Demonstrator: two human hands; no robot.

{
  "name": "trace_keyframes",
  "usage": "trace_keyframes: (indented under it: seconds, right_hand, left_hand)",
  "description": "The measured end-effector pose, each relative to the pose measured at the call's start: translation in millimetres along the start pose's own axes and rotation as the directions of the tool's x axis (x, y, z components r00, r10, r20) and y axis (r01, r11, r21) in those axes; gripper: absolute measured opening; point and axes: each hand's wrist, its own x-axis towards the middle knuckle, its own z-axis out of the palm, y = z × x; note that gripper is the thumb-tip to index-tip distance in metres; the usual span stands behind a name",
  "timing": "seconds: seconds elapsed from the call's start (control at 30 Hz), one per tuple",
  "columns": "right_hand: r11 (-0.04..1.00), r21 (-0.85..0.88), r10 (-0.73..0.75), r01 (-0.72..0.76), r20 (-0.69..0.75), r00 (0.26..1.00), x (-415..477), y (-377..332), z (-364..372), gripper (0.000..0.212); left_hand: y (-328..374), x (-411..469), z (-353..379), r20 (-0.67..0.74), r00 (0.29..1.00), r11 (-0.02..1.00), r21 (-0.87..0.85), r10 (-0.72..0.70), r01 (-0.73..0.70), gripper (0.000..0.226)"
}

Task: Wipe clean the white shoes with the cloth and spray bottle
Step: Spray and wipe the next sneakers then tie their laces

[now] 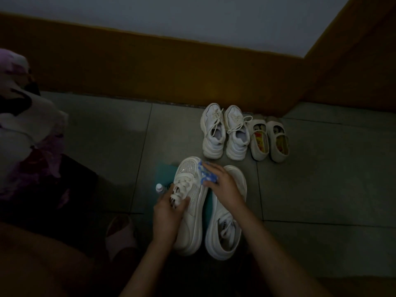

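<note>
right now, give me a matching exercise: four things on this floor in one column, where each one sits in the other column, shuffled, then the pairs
1 blue cloth
2 spray bottle
3 white lace-up sneakers
4 slip-on shoes with yellow insoles

a farthest right, nearest the wall corner
b under the right hand, on the toe of the held sneaker
c on the floor, just left of the held sneaker
d by the baseboard, left of the slip-ons

Pairs: 1-b, 2-c, 3-d, 4-a
</note>
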Motion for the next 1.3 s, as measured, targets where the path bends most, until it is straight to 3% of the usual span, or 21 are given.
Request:
trace_keyframes:
  seconds: [0.07,0.23,0.37,0.4,0.47,0.53,0.6,0.7,0.83,1.03,1.07,1.2,1.3]
  right_hand:
    - [0.999,0.049,0.019,-0.015,-0.071,0.997,0,-5,2,0.045]
    - [0.995,-0.025,0.093,-0.099,-0.177,0.980,-12,-8,16,0.035]
    - [0.972,-0.148,0.155,-0.180,-0.166,0.974,-31,-11,24,0.035]
    - [0.971,-0.117,0.192,-0.209,-0.143,0.971,-34,-12,23,0.034]
    - [0.956,0.117,0.281,-0.268,-0.120,0.952,-32,-18,17,0.032]
    - [0.932,0.272,0.301,-0.240,-0.214,0.929,-16,-27,5,0.028]
    - [0.931,0.319,0.279,-0.178,-0.309,0.909,13,-36,-6,0.025]
    - [0.973,0.192,0.186,-0.130,-0.314,0.931,49,-53,-5,0.025]
    - [0.993,-0.035,0.109,-0.117,-0.176,0.978,72,-51,12,0.021]
    - [0.989,-0.118,0.083,-0.094,-0.095,0.992,63,-41,13,0.010]
    - [0.992,-0.095,0.078,-0.087,-0.099,0.992,60,-39,12,0.006]
    - [0.991,-0.099,0.069,-0.093,-0.224,0.972,41,-31,15,0.026]
    - [0.990,-0.051,0.107,-0.132,-0.337,0.935,22,-25,23,0.015]
  left_hand:
    - [-2,1,1,0.000,1.000,1.000,0.003,-0.001,0.001,0.043]
    - [-4,1,1,-0.008,1.000,1.000,0.031,-0.001,0.001,0.040]
    - [-6,2,1,-0.006,1.000,0.999,0.043,0.010,-0.009,0.045]
    - [-7,3,1,-0.009,1.000,0.999,0.047,0.010,-0.010,0.045]
    - [-8,3,1,-0.010,1.000,0.999,0.053,0.004,-0.003,0.047]
    - [-9,3,1,-0.001,1.000,0.997,0.081,0.006,-0.006,0.046]
    - [-8,3,1,0.007,1.000,0.995,0.095,0.016,-0.016,0.044]
    - [-7,3,1,0.005,1.000,0.997,0.080,0.017,-0.018,0.044]
    - [-6,2,0,-0.009,1.000,0.997,0.073,0.020,-0.020,0.045]
    - [-12,4,2,0.007,0.999,0.993,0.107,0.054,-0.054,0.045]
    - [-12,4,3,0.015,0.998,0.991,0.118,0.054,-0.055,0.045]
    - [-15,4,5,0.006,0.998,0.988,0.142,0.057,-0.057,0.048]
    - [-15,4,6,-0.002,0.997,0.985,0.160,0.072,-0.070,0.049]
